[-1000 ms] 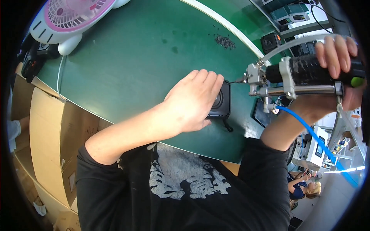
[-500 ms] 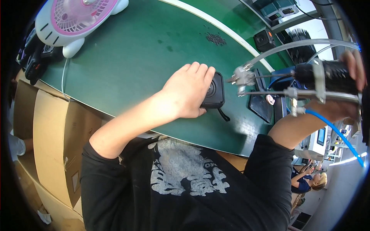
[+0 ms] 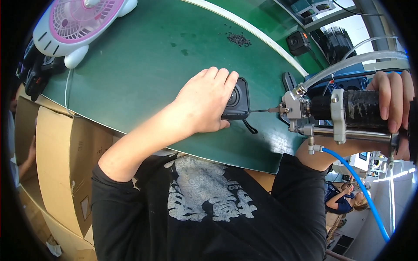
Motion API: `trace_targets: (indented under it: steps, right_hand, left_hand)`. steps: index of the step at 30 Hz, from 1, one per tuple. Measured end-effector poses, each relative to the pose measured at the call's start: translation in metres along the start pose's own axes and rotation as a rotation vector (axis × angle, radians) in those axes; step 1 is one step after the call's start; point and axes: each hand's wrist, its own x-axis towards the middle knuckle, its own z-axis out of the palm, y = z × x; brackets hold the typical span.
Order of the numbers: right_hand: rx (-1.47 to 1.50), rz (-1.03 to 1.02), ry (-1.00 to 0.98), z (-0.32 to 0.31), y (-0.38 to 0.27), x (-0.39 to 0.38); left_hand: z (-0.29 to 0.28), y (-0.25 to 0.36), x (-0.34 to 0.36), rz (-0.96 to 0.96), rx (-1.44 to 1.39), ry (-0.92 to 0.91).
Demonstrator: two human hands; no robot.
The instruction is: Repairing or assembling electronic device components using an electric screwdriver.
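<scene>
My left hand point(image 3: 202, 100) is closed over a black box-shaped device with a round, speaker-like front point(image 3: 239, 98), gripping it on the green table. From its lower side a short black strap point(image 3: 250, 126) sticks out. My right hand point(image 3: 392, 100) wraps round the black body of a pneumatic screwdriver point(image 3: 363, 108) with a metal head, a clear hose and a blue air tube. The tool lies nearly level in the picture, and its thin bit point(image 3: 261, 110) reaches the device's right side near the lower corner. Whether a screw sits at the tip is too small to tell.
A pile of small black screws point(image 3: 239, 40) lies on the green table point(image 3: 143, 69). At the upper left stands a pink and white fan point(image 3: 82, 21). Another black device point(image 3: 298, 42) is beyond the white edge. Cardboard boxes point(image 3: 56, 165) stand left; a person point(image 3: 342, 198) is at right.
The screwdriver has come down from a blurred, raised position, and its bit now meets the device's side. My left hand still holds the device, shifted slightly left in the picture.
</scene>
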Motion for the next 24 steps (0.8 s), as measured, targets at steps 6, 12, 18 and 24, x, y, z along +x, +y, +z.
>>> trace_targets:
  steps: [6, 12, 18, 24]
  right_hand:
    - [0.121, -0.091, -0.192, -0.017, 0.043, -0.013]
    - [-0.058, -0.076, -0.124, -0.025, 0.040, -0.024]
    - [-0.014, -0.126, -0.140, -0.043, -0.003, -0.017]
    - [-0.086, -0.168, -0.029, -0.052, -0.003, -0.018]
  left_hand:
    - [-0.004, 0.004, 0.001, -0.003, 0.019, -0.011]
    - [-0.003, 0.003, 0.003, -0.025, 0.078, -0.022]
    - [0.018, 0.014, 0.011, -0.029, -0.097, 0.154]
    - [0.009, -0.008, -0.015, -0.135, -0.428, 0.140]
